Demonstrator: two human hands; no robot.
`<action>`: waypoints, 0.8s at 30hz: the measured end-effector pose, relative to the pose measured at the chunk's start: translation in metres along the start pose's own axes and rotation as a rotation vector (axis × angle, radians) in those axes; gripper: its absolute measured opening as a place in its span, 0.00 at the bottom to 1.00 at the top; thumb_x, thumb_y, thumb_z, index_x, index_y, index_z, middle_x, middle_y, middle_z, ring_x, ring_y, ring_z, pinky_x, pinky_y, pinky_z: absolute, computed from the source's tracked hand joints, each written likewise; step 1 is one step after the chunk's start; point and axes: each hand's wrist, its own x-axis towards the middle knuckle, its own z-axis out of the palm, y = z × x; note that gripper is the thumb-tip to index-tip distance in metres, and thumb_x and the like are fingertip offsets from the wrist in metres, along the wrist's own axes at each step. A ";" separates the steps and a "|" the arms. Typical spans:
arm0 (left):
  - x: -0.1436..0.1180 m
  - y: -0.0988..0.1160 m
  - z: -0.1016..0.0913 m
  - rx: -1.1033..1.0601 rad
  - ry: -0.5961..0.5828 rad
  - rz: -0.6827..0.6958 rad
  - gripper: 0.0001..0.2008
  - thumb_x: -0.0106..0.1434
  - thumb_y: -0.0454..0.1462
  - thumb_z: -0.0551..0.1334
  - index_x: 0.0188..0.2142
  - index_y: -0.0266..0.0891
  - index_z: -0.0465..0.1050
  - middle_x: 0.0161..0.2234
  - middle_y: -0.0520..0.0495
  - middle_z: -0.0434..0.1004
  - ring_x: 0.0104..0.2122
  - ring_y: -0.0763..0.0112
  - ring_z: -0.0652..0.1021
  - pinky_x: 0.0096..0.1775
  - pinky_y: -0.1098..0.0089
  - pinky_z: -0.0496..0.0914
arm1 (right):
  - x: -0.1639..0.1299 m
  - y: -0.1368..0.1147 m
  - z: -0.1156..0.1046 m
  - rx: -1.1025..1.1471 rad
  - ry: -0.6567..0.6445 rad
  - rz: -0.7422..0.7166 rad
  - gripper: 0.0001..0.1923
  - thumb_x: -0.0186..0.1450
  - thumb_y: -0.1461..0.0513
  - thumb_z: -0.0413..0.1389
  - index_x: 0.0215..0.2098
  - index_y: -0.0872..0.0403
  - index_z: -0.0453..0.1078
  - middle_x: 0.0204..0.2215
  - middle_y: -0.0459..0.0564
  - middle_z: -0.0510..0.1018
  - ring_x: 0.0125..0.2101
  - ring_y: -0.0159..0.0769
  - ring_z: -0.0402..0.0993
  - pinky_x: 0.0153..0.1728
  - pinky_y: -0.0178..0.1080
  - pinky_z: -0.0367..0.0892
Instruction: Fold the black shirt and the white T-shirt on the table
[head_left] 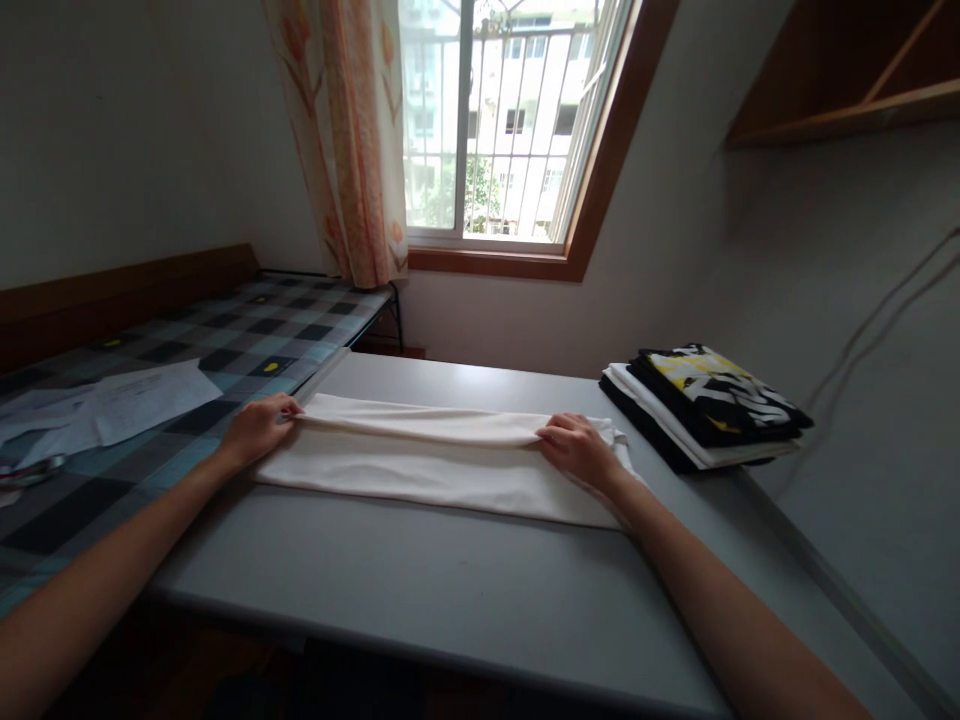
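A white garment (435, 470), folded into a long strip, lies across the table; its exact kind does not show. My left hand (262, 428) pinches the folded layer at the strip's left end. Toward the right end, my right hand (579, 450) grips the same upper layer, with the fingers closed on its edge. Between the two hands that layer runs nearly straight, slightly raised over the wider layer below. Loose, rumpled cloth shows just beyond my right hand.
The grey-white table (450, 610) meets the right wall. On its far right sits a stack of folded clothes (705, 405), black, white and yellow-patterned. At left is a bed with a checked cover (300, 315), bearing papers (150, 400). Behind are a curtain (360, 140) and a barred window (510, 130).
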 end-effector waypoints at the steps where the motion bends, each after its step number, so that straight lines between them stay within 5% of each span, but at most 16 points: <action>1: -0.001 -0.001 0.001 0.003 0.000 -0.007 0.14 0.57 0.44 0.54 0.35 0.41 0.74 0.40 0.44 0.81 0.41 0.57 0.79 0.41 0.66 0.69 | 0.000 0.000 -0.001 -0.015 0.015 0.005 0.09 0.65 0.66 0.54 0.34 0.52 0.77 0.31 0.51 0.77 0.34 0.38 0.72 0.41 0.42 0.64; 8: -0.006 0.011 -0.001 0.124 -0.069 0.132 0.13 0.58 0.42 0.55 0.36 0.42 0.76 0.42 0.42 0.79 0.46 0.53 0.76 0.48 0.58 0.67 | -0.005 0.000 -0.011 -0.100 -0.199 0.069 0.13 0.65 0.68 0.53 0.43 0.50 0.76 0.40 0.51 0.78 0.40 0.41 0.72 0.44 0.42 0.62; 17: -0.005 0.052 -0.001 0.226 -0.197 0.224 0.21 0.62 0.37 0.52 0.53 0.43 0.73 0.52 0.40 0.74 0.54 0.53 0.72 0.54 0.54 0.62 | -0.042 0.021 -0.038 -0.402 -0.160 0.286 0.15 0.63 0.67 0.52 0.47 0.54 0.74 0.42 0.55 0.78 0.44 0.46 0.71 0.46 0.45 0.57; 20: -0.001 0.084 0.004 0.201 -0.286 0.239 0.26 0.63 0.38 0.54 0.60 0.43 0.67 0.56 0.39 0.71 0.55 0.52 0.71 0.53 0.56 0.64 | -0.055 0.029 -0.040 -0.371 -0.117 0.378 0.12 0.64 0.66 0.52 0.42 0.53 0.75 0.40 0.54 0.78 0.42 0.45 0.71 0.44 0.44 0.59; 24: 0.005 0.158 0.007 0.011 -0.306 0.429 0.27 0.63 0.41 0.58 0.62 0.45 0.64 0.57 0.41 0.70 0.55 0.57 0.72 0.54 0.61 0.65 | -0.071 0.048 -0.037 -0.125 -0.017 0.563 0.09 0.63 0.64 0.54 0.40 0.52 0.75 0.39 0.52 0.76 0.38 0.41 0.74 0.39 0.41 0.64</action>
